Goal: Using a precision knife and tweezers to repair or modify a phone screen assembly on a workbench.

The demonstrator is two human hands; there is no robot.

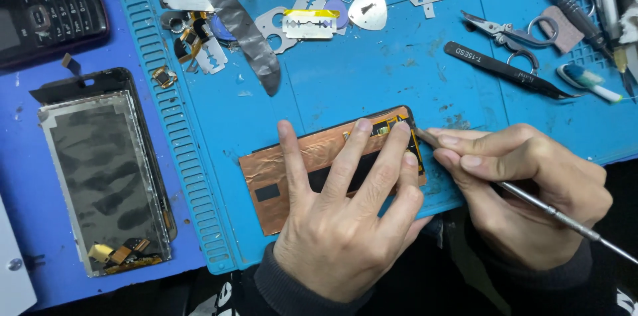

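Pressing flat on the copper-backed phone screen panel [292, 163] with the left hand [345, 216], fingers spread wide and nothing gripped, only pinning it down. Pinching a thin metal pry tool [551, 210] in the right hand [525, 190], thumb and fingers closed tight round the shaft, tip touching the panel's corner at about two o'clock.

Lying low on the blue work mat [372, 70], near its six o'clock edge, with the lower corner hidden under the left palm. Running its long axis from eight o'clock up to two o'clock, the flex-cable end pointing to two o'clock, copper side up.

Judging by look: light, thin and stiff, yet brittle, likely cracking under bending or a hard point load; the foil looking soft and easily creased. Best held flat with broad finger pressure or by the long edges, never by the flex cable.

Resting elsewhere: black tweezers [505, 70] at one o'clock, razor blades [309, 23] at twelve o'clock, a bare phone frame [106, 176] at nine o'clock, a black keypad phone [50, 17] at ten o'clock.
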